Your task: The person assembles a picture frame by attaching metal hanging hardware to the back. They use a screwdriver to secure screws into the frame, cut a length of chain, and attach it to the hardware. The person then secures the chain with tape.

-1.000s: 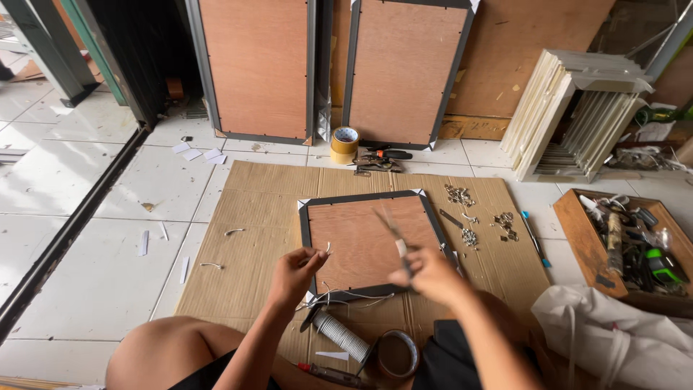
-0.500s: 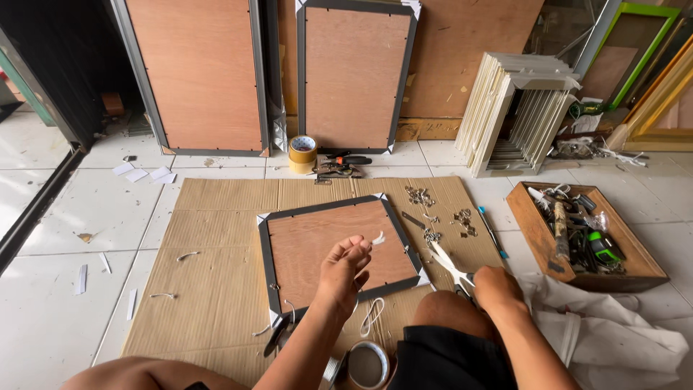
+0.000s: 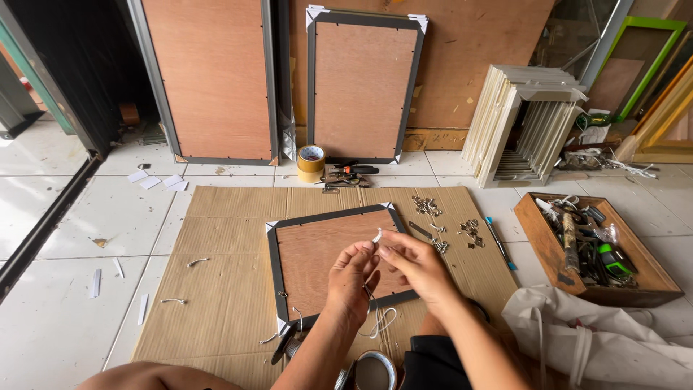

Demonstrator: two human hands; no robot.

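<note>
Both hands meet above the dark-framed picture frame lying face-down with its plywood back (image 3: 317, 249) up on the cardboard sheet (image 3: 224, 289). The left hand (image 3: 351, 278) and right hand (image 3: 413, 261) pinch a short white cord (image 3: 377, 235) between fingertips. It looks light, limp and thin, likely to slip; best gripped near its ends. Small metal fittings (image 3: 427, 206) lie at two o'clock.

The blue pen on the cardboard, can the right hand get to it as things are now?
Probably yes: the blue pen lies uncovered just right of the right hand, nothing between. But both hands pinch a white cord, so it must let go.
</note>
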